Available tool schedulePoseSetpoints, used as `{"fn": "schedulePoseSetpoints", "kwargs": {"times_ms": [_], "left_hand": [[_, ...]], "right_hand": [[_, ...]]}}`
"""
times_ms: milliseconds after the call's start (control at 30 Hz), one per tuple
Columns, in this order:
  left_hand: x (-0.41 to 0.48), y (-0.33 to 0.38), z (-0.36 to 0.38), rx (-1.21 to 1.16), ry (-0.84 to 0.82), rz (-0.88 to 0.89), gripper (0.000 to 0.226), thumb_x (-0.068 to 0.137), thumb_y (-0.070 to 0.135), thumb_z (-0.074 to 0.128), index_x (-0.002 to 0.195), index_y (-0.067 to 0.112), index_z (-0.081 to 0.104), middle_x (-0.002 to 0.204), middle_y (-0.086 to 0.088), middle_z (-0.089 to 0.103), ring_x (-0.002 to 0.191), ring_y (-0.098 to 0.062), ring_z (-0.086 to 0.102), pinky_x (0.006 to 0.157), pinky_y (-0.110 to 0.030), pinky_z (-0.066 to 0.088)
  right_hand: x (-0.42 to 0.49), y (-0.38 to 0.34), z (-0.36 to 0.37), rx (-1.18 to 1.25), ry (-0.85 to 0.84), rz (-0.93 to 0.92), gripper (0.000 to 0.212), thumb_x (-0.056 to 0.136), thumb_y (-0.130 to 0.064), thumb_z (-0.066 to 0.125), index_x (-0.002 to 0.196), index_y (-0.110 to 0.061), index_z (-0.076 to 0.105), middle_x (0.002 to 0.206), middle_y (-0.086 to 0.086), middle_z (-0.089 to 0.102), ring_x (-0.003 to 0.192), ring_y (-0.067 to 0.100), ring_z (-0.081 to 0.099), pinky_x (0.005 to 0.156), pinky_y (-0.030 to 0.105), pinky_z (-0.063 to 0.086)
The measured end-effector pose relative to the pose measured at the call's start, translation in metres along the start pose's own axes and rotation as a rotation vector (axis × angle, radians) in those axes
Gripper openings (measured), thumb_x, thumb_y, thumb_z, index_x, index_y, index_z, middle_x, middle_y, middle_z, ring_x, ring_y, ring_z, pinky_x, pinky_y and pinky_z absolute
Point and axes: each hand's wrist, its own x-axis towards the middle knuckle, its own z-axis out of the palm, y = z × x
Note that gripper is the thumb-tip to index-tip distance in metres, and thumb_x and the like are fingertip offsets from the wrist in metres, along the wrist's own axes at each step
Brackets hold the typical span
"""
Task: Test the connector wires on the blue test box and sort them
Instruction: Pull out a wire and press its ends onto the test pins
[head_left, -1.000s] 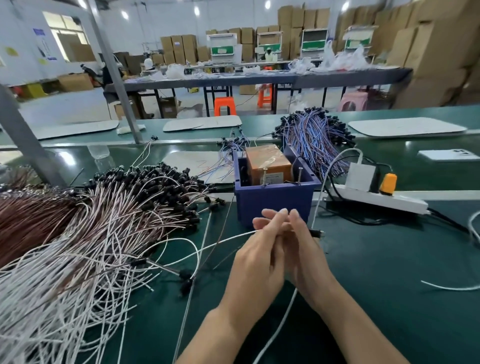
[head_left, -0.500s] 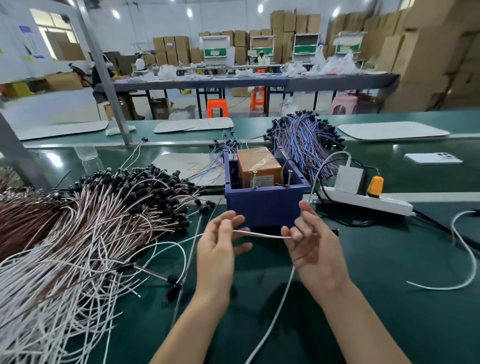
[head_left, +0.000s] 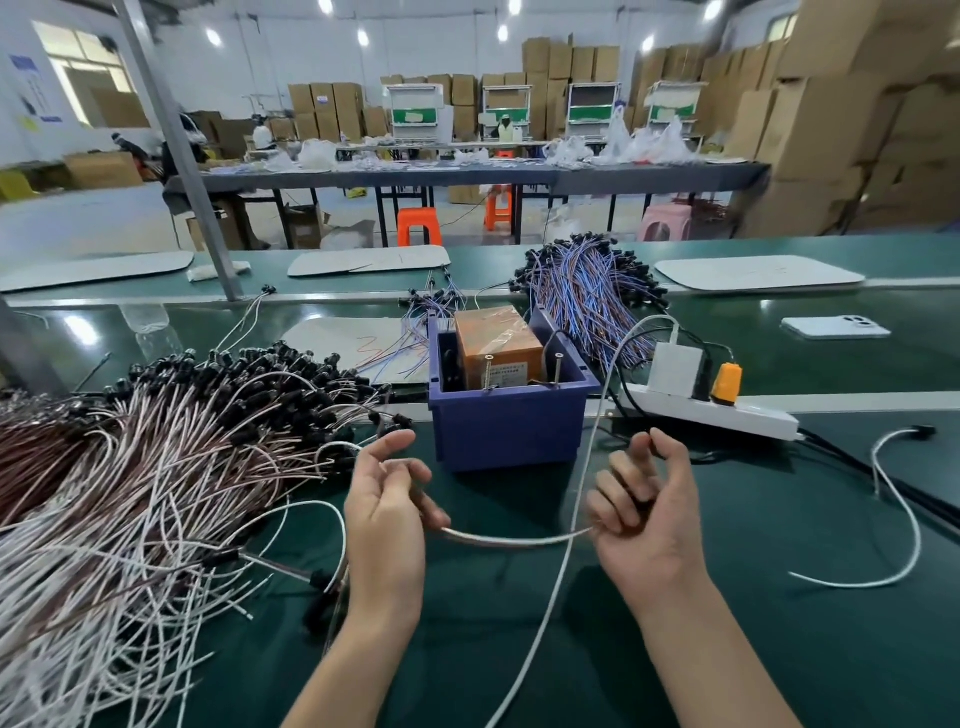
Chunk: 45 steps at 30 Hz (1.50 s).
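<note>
One wire is held slack between both hands, just in front of the blue box and slightly above the counter

Left hand: fingers curled, one wire end pinched at thumb and fingers

Right hand: palm up, fingers curled over the other end; what is at that end is hidden by the fingers

The box is touched by neither hand

Counts:
- 1 blue box, 1 orange block seated inside it
- 2 upright screws on its front rim
- 1 heap of white and brown wires with black ends, piled left of the left hand; too many to be counted
- 1 bundle of blue wires behind the box
- 1 loose white wire laid well to the right
- 1 power strip just right of the box, 1 orange plug fitted in it
- 1 phone at far right
</note>
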Motion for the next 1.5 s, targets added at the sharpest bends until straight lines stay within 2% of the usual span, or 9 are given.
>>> {"fn": "schedulePoseSetpoints", "kwargs": {"times_ms": [167,333,433,533,800,967,1167,1333,1500], "left_hand": [[0.018,0.002,-0.013,0.001,0.197,0.011,0.037,0.105,0.004,0.032,0.102,0.032,0.057,0.092,-0.001,0.06,0.045,-0.01,0.059,0.069,-0.039,0.049],[0.036,0.009,-0.032,-0.074,0.346,0.019,0.036,0.103,0.004,0.031,0.11,0.033,0.052,0.091,-0.001,0.063,0.042,-0.009,0.055,0.06,-0.031,0.049],[0.038,0.008,-0.041,0.098,0.307,0.124,0.037,0.106,0.016,0.031,0.137,0.035,0.04,0.087,-0.001,0.065,0.042,-0.007,0.047,0.047,-0.026,0.045],[0.029,0.0,-0.032,0.413,0.126,0.288,0.044,0.11,0.027,0.033,0.152,0.033,0.025,0.082,0.008,0.066,0.05,-0.005,0.049,0.056,-0.029,0.044],[0.021,-0.007,-0.02,0.491,0.078,0.116,0.019,0.108,0.023,0.036,0.099,0.028,0.052,0.079,0.002,0.064,0.067,-0.025,0.051,0.064,-0.037,0.039],[0.017,-0.013,-0.03,0.918,-0.003,0.061,0.01,0.103,0.023,0.041,0.102,0.021,0.051,0.083,-0.007,0.066,0.081,-0.033,0.061,0.073,-0.042,0.044],[0.011,-0.017,-0.021,0.947,-0.079,0.158,0.029,0.107,0.026,0.036,0.126,0.021,0.057,0.095,-0.009,0.071,0.092,-0.035,0.064,0.085,-0.046,0.05],[0.016,-0.021,-0.022,0.854,-0.042,0.109,0.026,0.107,0.028,0.037,0.11,0.02,0.062,0.078,0.003,0.068,0.076,-0.032,0.066,0.079,-0.049,0.053],[0.019,-0.025,-0.024,0.787,-0.015,0.099,0.022,0.107,0.031,0.037,0.1,0.028,0.057,0.075,0.006,0.067,0.073,-0.03,0.067,0.077,-0.05,0.053]], "right_hand": [[0.0,-0.007,-0.001,-0.047,0.064,0.004,0.03,0.096,-0.036,0.056,0.069,-0.024,0.06,0.042,-0.005,0.018,0.038,0.01,0.005,0.031,0.023,0.01],[0.001,-0.011,-0.003,-0.04,0.072,-0.013,0.038,0.099,-0.035,0.05,0.065,-0.022,0.063,0.04,-0.006,0.018,0.045,0.013,0.001,0.031,0.023,0.01],[0.002,-0.014,-0.006,-0.01,0.071,-0.027,0.041,0.1,-0.034,0.048,0.065,-0.021,0.066,0.04,-0.006,0.018,0.044,0.012,0.002,0.03,0.023,0.011],[0.003,-0.012,-0.008,-0.078,0.057,-0.031,0.043,0.101,-0.035,0.047,0.067,-0.021,0.068,0.041,-0.007,0.018,0.039,0.01,0.004,0.03,0.022,0.012],[-0.003,0.011,-0.007,-1.059,-0.016,-0.263,0.041,0.106,-0.039,0.046,0.082,-0.021,0.074,0.048,-0.008,0.026,0.039,0.007,0.022,0.038,0.018,0.022],[-0.004,0.019,-0.013,-1.382,-0.104,-0.345,0.04,0.104,-0.046,0.046,0.08,-0.031,0.074,0.04,-0.012,0.037,0.042,0.006,0.035,0.048,0.02,0.033],[-0.01,0.031,-0.014,-1.945,-0.365,-0.481,0.042,0.085,-0.074,0.048,0.096,-0.041,0.071,0.075,-0.013,0.064,0.07,0.007,0.059,0.066,0.024,0.048],[-0.01,0.032,-0.01,-2.065,-0.566,-0.279,0.032,0.072,-0.08,0.06,0.101,-0.067,0.057,0.095,-0.018,0.057,0.082,-0.001,0.058,0.073,0.02,0.041],[-0.011,0.033,-0.009,-2.13,-0.569,-0.266,0.024,0.086,-0.065,0.062,0.105,-0.051,0.068,0.099,-0.016,0.055,0.089,0.003,0.059,0.075,0.025,0.04]]}}
